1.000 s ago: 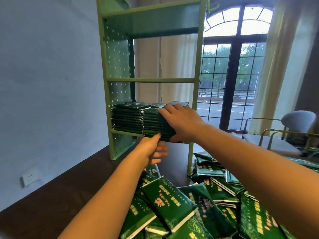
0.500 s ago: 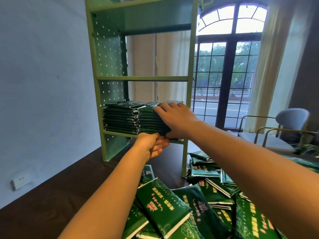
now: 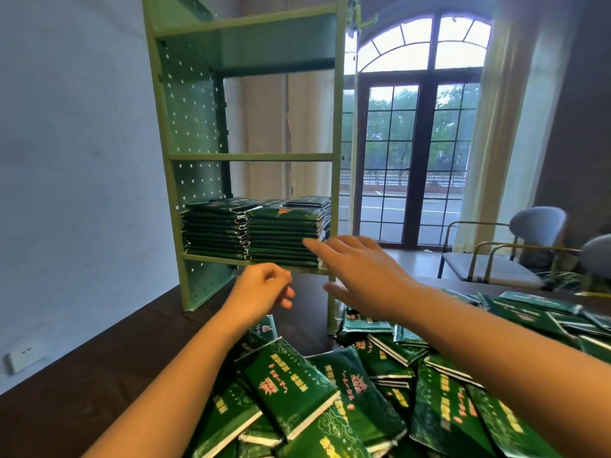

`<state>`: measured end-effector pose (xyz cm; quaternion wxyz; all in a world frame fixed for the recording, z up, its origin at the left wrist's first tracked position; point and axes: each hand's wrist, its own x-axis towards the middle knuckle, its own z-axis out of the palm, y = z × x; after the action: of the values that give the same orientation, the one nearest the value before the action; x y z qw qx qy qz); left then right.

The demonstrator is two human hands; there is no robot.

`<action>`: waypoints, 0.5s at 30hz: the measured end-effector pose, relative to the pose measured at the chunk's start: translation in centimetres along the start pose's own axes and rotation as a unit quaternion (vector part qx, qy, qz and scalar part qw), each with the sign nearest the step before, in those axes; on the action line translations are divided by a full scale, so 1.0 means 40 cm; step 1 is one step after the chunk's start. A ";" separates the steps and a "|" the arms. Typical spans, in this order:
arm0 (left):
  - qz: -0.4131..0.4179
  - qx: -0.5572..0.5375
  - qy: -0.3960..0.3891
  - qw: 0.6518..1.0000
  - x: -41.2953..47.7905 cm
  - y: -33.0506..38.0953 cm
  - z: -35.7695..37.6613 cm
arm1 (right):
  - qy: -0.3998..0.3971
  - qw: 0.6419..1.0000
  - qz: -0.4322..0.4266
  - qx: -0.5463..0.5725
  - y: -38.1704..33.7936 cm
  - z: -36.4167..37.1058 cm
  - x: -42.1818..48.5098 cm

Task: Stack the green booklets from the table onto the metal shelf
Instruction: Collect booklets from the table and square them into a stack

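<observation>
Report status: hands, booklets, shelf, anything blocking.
Left hand loosely curled, empty; right hand open, empty, near the shelf front. Two booklet stacks on the metal shelf's lowest level. Loose booklets on table. Nothing blocking.

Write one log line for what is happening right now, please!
stage: between placements | left hand: empty, loosely curled | right hand: open, empty | metal shelf: two stacks | table pile: many booklets left
</observation>
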<state>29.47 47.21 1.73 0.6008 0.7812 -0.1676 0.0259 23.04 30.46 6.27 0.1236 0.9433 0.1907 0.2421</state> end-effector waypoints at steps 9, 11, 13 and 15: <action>0.087 0.209 -0.209 0.951 -0.192 0.078 0.084 | -0.120 0.989 0.032 0.081 0.010 -0.045 -0.254; 0.088 0.244 -0.235 0.937 -0.236 0.080 0.105 | -0.154 0.980 0.044 0.113 0.011 -0.042 -0.315; 0.084 0.279 -0.252 0.923 -0.286 0.074 0.129 | -0.180 0.973 0.056 0.136 0.007 -0.034 -0.378; 0.088 0.290 -0.246 0.921 -0.321 0.061 0.140 | -0.187 0.970 0.061 0.141 0.007 -0.018 -0.424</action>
<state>15.76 44.31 -0.64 0.2834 0.8848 -0.3636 -0.0673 9.02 23.20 0.02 0.0076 0.9895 0.1390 0.0394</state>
